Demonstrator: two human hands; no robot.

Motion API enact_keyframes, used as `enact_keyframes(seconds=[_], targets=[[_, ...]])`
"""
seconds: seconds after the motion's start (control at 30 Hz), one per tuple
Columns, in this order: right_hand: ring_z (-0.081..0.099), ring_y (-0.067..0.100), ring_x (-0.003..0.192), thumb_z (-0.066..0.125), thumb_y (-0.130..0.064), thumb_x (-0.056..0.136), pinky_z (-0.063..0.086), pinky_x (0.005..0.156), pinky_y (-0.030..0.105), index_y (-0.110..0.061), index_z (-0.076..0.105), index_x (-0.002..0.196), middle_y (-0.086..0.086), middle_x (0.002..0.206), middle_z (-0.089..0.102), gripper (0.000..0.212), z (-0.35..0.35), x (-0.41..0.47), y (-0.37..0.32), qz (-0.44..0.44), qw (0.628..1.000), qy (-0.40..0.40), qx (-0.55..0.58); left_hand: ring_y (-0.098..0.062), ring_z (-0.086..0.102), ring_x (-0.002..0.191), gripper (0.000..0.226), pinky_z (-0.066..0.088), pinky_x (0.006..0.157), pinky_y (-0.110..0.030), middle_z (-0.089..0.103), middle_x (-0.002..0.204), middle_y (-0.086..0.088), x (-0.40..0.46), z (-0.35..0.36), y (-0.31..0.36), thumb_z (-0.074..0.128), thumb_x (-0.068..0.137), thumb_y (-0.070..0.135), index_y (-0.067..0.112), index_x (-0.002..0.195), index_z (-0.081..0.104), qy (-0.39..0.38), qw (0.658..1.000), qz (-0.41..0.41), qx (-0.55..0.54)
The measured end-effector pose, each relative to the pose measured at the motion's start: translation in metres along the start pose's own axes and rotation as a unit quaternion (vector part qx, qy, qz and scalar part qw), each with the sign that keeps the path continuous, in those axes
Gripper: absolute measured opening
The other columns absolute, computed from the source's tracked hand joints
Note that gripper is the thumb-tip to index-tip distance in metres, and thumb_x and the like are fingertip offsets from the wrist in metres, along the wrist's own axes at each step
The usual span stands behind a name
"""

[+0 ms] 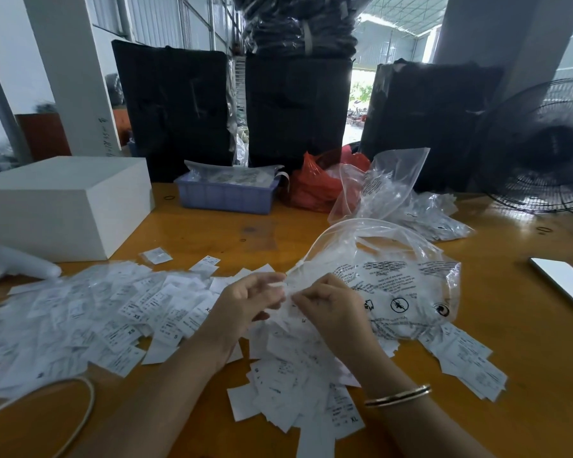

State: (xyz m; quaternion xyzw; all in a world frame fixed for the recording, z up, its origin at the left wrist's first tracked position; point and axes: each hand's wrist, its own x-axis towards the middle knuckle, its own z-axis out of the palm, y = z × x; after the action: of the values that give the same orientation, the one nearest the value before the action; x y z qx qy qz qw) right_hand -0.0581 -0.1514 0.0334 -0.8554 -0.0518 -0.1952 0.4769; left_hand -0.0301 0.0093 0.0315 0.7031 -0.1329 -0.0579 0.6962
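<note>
Your left hand (247, 304) pinches corner of clear printed bag (397, 279), thumb and fingers curled on zip strip. Your right hand (333, 309) pinches same bag just beside it, fingertips nearly meeting left's. Bag lies puffed on orange table (526, 352), mouth gaping, resting over white labels (90, 312) spread under both wrists. Phone (563, 282) well off right; white box (60, 206) far left.

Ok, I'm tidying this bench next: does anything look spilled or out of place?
White size labels lie strewn over the table, overlapping at all angles, some under the clear bag pinched by left hand and right hand.
</note>
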Motion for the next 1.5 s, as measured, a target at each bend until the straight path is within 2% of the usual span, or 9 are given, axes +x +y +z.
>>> enact_keyframes(seconds=[0.13, 0.27, 0.37, 0.53, 0.67, 1.0, 1.2, 1.37, 1.5], targets=[[0.058, 0.002, 0.075, 0.066, -0.014, 0.086, 0.046, 0.067, 0.009, -0.022, 0.07, 0.091, -0.011, 0.09, 0.058, 0.01, -0.002, -0.001, -0.004, -0.03, 0.999, 0.011, 0.02, -0.007, 0.068, 0.076, 0.005, 0.048, 0.066, -0.02, 0.074, 0.079, 0.005, 0.002, 0.003, -0.003, 0.07, 0.081, 0.028, 0.025, 0.08, 0.075, 0.072, 0.997, -0.016, -0.009], [0.066, 0.004, 0.067, 0.058, -0.002, 0.089, 0.048, 0.058, 0.011, -0.034, 0.057, 0.099, -0.004, 0.094, 0.061, 0.034, -0.01, -0.001, -0.01, 0.022, 0.979, 0.061, 0.196, -0.004, 0.069, 0.075, 0.021, 0.047, 0.071, -0.024, 0.075, 0.082, 0.003, 0.001, 0.001, 0.002, 0.069, 0.062, 0.043, 0.03, 0.076, 0.077, 0.108, 0.99, -0.022, -0.089], [0.069, 0.013, 0.07, 0.059, 0.0, 0.088, 0.053, 0.061, 0.018, -0.026, 0.06, 0.102, 0.0, 0.092, 0.066, 0.028, -0.007, -0.004, -0.012, 0.055, 0.95, 0.06, 0.302, -0.003, 0.069, 0.073, 0.017, 0.047, 0.07, -0.024, 0.075, 0.081, 0.004, 0.002, 0.002, 0.001, 0.068, 0.063, 0.043, 0.034, 0.074, 0.077, 0.112, 0.989, -0.026, -0.093], [0.07, 0.02, 0.072, 0.061, -0.002, 0.088, 0.054, 0.063, 0.023, -0.017, 0.064, 0.101, 0.001, 0.087, 0.07, 0.02, 0.005, -0.01, -0.012, 0.051, 0.938, 0.034, 0.341, -0.002, 0.067, 0.069, 0.017, 0.046, 0.069, -0.023, 0.074, 0.077, 0.004, 0.002, 0.003, 0.002, 0.068, 0.063, 0.043, 0.034, 0.073, 0.077, 0.11, 0.99, -0.021, -0.088], [0.069, 0.02, 0.071, 0.062, -0.001, 0.087, 0.053, 0.061, 0.021, -0.016, 0.064, 0.099, 0.004, 0.092, 0.07, 0.02, 0.002, -0.008, -0.012, 0.058, 0.917, 0.075, 0.386, -0.001, 0.067, 0.069, 0.018, 0.047, 0.069, -0.024, 0.074, 0.078, 0.006, 0.003, 0.002, 0.001, 0.067, 0.06, 0.047, 0.037, 0.073, 0.076, 0.119, 0.989, -0.016, -0.088], [0.07, 0.016, 0.069, 0.06, -0.001, 0.088, 0.054, 0.06, 0.021, -0.019, 0.063, 0.096, 0.004, 0.095, 0.066, 0.02, 0.011, -0.011, -0.011, 0.034, 0.958, 0.023, 0.285, -0.001, 0.067, 0.069, 0.028, 0.047, 0.066, -0.021, 0.074, 0.077, 0.007, 0.004, 0.0, -0.001, 0.068, 0.058, 0.051, 0.03, 0.075, 0.076, 0.133, 0.989, -0.01, -0.066], [0.07, 0.011, 0.066, 0.061, -0.005, 0.089, 0.052, 0.055, 0.016, -0.031, 0.063, 0.092, -0.001, 0.094, 0.066, 0.026, 0.014, -0.013, -0.011, 0.033, 0.976, -0.033, 0.215, -0.002, 0.064, 0.066, 0.011, 0.048, 0.058, -0.012, 0.071, 0.071, 0.012, 0.006, 0.001, -0.006, 0.067, 0.083, 0.032, 0.029, 0.075, 0.074, 0.14, 0.99, -0.006, -0.004], [0.07, 0.012, 0.067, 0.059, -0.004, 0.09, 0.053, 0.058, 0.018, -0.029, 0.064, 0.094, 0.002, 0.095, 0.067, 0.026, 0.011, -0.011, -0.009, 0.042, 0.972, -0.019, 0.232, 0.005, 0.063, 0.064, 0.008, 0.046, 0.062, -0.017, 0.071, 0.071, 0.014, 0.006, 0.002, -0.005, 0.066, 0.085, 0.031, 0.027, 0.079, 0.071, 0.147, 0.989, 0.002, 0.013], [0.07, 0.018, 0.068, 0.058, -0.002, 0.09, 0.054, 0.06, 0.021, -0.024, 0.066, 0.097, -0.006, 0.086, 0.07, 0.025, 0.008, -0.008, -0.009, 0.05, 0.957, 0.02, 0.285, 0.002, 0.066, 0.068, 0.019, 0.045, 0.064, -0.018, 0.073, 0.074, 0.012, 0.005, 0.001, -0.004, 0.065, 0.08, 0.042, 0.025, 0.078, 0.071, 0.161, 0.987, -0.005, -0.012]])
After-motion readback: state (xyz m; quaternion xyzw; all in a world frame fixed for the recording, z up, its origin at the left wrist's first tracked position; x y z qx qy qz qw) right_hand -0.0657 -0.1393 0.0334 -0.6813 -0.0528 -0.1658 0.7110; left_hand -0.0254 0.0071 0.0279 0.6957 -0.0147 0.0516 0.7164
